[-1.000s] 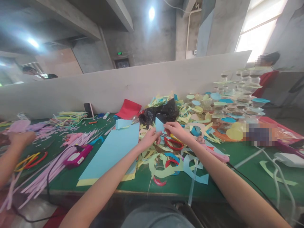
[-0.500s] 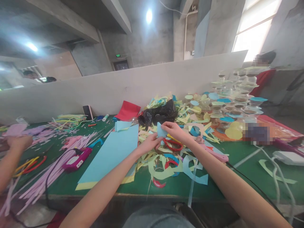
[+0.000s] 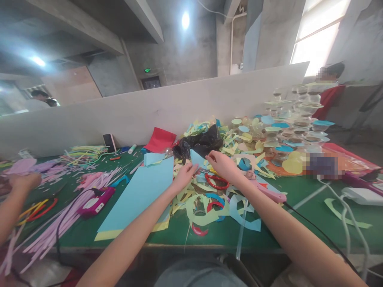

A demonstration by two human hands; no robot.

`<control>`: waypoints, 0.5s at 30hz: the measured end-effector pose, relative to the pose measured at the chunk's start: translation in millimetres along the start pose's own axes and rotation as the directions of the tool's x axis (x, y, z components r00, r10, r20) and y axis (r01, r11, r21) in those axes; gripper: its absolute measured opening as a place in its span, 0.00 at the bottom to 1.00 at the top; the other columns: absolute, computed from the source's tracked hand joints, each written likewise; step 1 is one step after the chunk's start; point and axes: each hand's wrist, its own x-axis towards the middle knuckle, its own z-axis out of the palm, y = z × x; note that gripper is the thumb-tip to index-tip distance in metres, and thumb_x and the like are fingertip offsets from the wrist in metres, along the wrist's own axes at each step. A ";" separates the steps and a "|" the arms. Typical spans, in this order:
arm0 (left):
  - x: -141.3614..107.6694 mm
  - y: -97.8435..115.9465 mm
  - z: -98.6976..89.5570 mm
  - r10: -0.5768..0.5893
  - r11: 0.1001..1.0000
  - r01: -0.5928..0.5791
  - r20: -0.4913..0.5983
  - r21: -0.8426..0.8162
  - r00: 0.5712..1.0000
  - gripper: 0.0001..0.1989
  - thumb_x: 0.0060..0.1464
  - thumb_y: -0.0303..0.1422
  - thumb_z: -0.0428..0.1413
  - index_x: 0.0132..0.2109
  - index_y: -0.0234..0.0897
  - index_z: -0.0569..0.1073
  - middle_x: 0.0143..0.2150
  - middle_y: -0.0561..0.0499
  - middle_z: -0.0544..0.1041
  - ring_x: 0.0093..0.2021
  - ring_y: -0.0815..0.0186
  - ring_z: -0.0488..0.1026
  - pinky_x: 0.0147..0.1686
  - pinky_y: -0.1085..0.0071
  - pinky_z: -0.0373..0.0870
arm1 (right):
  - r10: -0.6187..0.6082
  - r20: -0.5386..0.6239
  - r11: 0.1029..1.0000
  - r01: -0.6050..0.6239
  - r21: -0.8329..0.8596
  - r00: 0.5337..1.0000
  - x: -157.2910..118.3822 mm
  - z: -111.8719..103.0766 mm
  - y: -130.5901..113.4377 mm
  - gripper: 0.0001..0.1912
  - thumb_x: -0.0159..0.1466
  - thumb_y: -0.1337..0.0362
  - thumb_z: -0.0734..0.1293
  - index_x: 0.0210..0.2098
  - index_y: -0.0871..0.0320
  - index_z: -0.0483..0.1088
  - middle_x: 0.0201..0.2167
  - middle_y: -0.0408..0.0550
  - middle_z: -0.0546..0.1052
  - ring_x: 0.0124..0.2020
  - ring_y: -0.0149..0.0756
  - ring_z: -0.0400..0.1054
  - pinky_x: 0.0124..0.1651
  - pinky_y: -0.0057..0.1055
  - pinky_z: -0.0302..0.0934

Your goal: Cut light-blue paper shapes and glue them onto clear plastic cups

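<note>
Between my hands, a small light blue paper piece [image 3: 196, 158] stands over the heap of scraps. My left hand [image 3: 186, 177] pinches its lower left edge. My right hand [image 3: 222, 164] is just right of it, fingertips closed together at its right side; what they grip is too small to make out. Under my hands lie red-handled scissors [image 3: 217, 182] among green, yellow and blue cut paper [image 3: 200, 211]. Large blue sheets [image 3: 140, 197], over yellow ones, lie to the left of the scraps.
Stacked clear cups with paper discs [image 3: 302, 119] stand at the right. A black bag [image 3: 206, 141] lies behind my hands. At left are pink strips [image 3: 56, 223], a magenta box [image 3: 97, 202] and another person's hand [image 3: 26, 180]. A pink tool [image 3: 269, 192] and cables lie right.
The blue paper piece has opened out and tilted, showing more of its surface. My hands have moved slightly apart, my left one to the left and up.
</note>
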 end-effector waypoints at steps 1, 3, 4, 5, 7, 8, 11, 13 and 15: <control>1.1 -2.2 -1.3 -0.017 1.000 0.017 -0.067 0.001 0.998 0.21 0.54 0.48 0.54 0.23 0.38 0.61 0.20 0.56 0.64 0.25 0.68 0.63 0.29 0.71 0.61 | 0.020 0.029 0.992 -0.016 -0.128 0.999 -1.1 -0.6 0.7 0.14 0.69 0.56 0.55 0.34 0.56 0.65 0.34 0.49 0.74 0.31 0.37 0.66 0.31 0.30 0.52; 3.3 -6.6 -4.0 -0.032 0.999 0.032 -0.145 -0.005 0.989 0.21 0.53 0.47 0.55 0.22 0.39 0.59 0.19 0.57 0.61 0.23 0.68 0.62 0.27 0.71 0.60 | 0.072 0.133 0.952 -0.028 -0.304 0.988 -3.7 0.7 1.8 0.14 0.68 0.56 0.56 0.36 0.57 0.67 0.37 0.54 0.75 0.35 0.41 0.68 0.31 0.31 0.53; 4.5 -8.5 -5.1 -0.034 0.999 0.033 -0.159 -0.012 0.987 0.20 0.53 0.46 0.55 0.23 0.39 0.60 0.19 0.57 0.61 0.23 0.68 0.62 0.26 0.71 0.60 | 0.101 0.190 0.936 -0.029 -0.351 0.977 -5.2 2.6 2.2 0.14 0.68 0.55 0.58 0.36 0.59 0.68 0.38 0.57 0.75 0.36 0.43 0.69 0.31 0.31 0.54; 5.5 -10.1 -5.9 -0.036 0.999 0.032 -0.164 -0.024 0.986 0.19 0.53 0.45 0.55 0.23 0.39 0.60 0.19 0.56 0.63 0.23 0.68 0.63 0.26 0.70 0.60 | 0.126 0.234 0.925 -0.029 -0.380 0.964 -6.6 5.1 2.6 0.15 0.66 0.54 0.60 0.37 0.60 0.69 0.39 0.59 0.75 0.37 0.45 0.70 0.31 0.31 0.55; 7.3 -11.9 -6.5 -0.035 0.998 0.027 -0.174 -0.050 0.984 0.16 0.53 0.44 0.54 0.26 0.39 0.61 0.21 0.56 0.66 0.23 0.68 0.65 0.27 0.70 0.62 | 0.145 0.275 0.916 -0.024 -0.400 0.951 -8.9 10.5 4.0 0.17 0.64 0.53 0.63 0.40 0.63 0.69 0.41 0.64 0.75 0.40 0.50 0.71 0.32 0.32 0.57; 7.9 -12.1 -6.4 -0.033 0.998 0.022 -0.177 -0.062 0.984 0.15 0.54 0.43 0.54 0.26 0.39 0.61 0.21 0.56 0.67 0.23 0.68 0.65 0.27 0.70 0.63 | 0.150 0.285 0.912 -0.021 -0.410 0.947 -9.5 12.8 5.0 0.18 0.64 0.53 0.64 0.43 0.64 0.69 0.43 0.66 0.74 0.42 0.51 0.71 0.33 0.33 0.58; 8.0 -10.7 -5.7 -0.026 0.996 0.009 -0.184 -0.089 0.983 0.14 0.55 0.41 0.52 0.28 0.40 0.58 0.21 0.57 0.67 0.22 0.70 0.65 0.28 0.71 0.64 | 0.158 0.309 0.904 -0.012 -0.428 0.938 -9.5 15.8 9.0 0.17 0.63 0.57 0.65 0.45 0.65 0.69 0.45 0.67 0.73 0.43 0.53 0.71 0.34 0.35 0.60; 7.1 -8.7 -6.0 -0.015 0.994 -0.005 -0.183 -0.108 0.983 0.14 0.56 0.40 0.51 0.29 0.41 0.55 0.21 0.58 0.67 0.22 0.71 0.65 0.28 0.72 0.64 | 0.163 0.329 0.904 -0.007 -0.428 0.930 -8.5 15.1 11.3 0.12 0.62 0.59 0.65 0.39 0.62 0.71 0.40 0.64 0.75 0.39 0.51 0.72 0.32 0.35 0.59; 6.0 -6.0 -7.2 -0.009 0.992 -0.014 -0.186 -0.123 0.982 0.15 0.57 0.40 0.51 0.29 0.41 0.54 0.21 0.58 0.66 0.22 0.71 0.65 0.28 0.72 0.63 | 0.160 0.348 0.908 0.000 -0.419 0.924 -7.7 13.3 12.4 0.10 0.62 0.60 0.65 0.30 0.60 0.71 0.31 0.59 0.75 0.32 0.47 0.71 0.28 0.33 0.57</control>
